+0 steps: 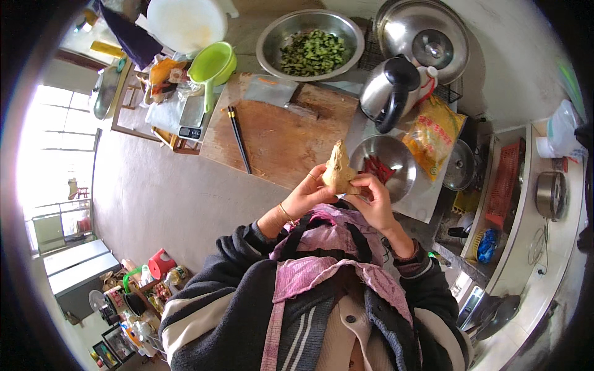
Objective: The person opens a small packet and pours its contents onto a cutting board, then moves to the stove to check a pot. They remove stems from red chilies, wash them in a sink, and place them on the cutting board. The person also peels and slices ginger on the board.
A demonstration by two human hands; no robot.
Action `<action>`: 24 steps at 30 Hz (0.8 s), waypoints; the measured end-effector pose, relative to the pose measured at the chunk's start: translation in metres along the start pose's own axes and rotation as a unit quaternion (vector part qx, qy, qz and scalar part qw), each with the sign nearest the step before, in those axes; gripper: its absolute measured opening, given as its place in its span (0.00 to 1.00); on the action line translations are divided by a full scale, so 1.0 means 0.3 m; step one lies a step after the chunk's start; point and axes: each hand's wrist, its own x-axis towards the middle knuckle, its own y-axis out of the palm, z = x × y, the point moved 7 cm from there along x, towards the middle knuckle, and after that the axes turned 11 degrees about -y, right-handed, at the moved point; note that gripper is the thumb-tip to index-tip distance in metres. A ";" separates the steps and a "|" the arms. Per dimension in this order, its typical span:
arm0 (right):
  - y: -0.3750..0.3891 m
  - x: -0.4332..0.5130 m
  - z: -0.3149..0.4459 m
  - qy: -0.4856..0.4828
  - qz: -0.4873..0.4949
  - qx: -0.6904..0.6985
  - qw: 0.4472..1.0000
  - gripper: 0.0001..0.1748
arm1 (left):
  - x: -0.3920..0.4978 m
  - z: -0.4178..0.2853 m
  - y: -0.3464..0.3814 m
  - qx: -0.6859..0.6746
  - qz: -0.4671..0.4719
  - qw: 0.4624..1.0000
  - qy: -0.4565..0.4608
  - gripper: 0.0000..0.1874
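A knobbly piece of ginger root (338, 171) is held between both hands, just past the near edge of a wooden cutting board (297, 139). My left hand (312, 190) grips its left side, and my right hand (372, 197) has its fingertips on the lower right side. On the board lie a cleaver (271, 90) and black chopsticks (239, 139). Red chili peppers (378, 168) rest in a steel bowl (403, 181) right behind my right hand. Beyond the board, a large steel basin (264, 44) holds chopped green vegetables (315, 53).
An electric kettle (387, 90) and a yellow plastic packet (434, 132) stand right of the board. At its left are a green strainer (213, 62) and a digital kitchen scale (191, 116). A large steel lid (422, 32) leans at the back right, against the wall.
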 end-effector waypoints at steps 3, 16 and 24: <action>0.130 0.034 -0.039 0.068 0.126 -0.030 0.989 0.16 | -0.054 0.010 -0.135 -0.038 -0.121 0.992 0.000 0.25; 0.469 0.564 -0.482 -0.026 0.084 -0.698 0.711 0.27 | -0.195 -0.237 -0.635 0.619 -0.314 0.681 0.233 0.25; 0.514 0.664 -0.520 0.093 0.166 -0.624 0.758 0.17 | -0.178 -0.219 -0.691 0.661 -0.223 0.691 0.190 0.24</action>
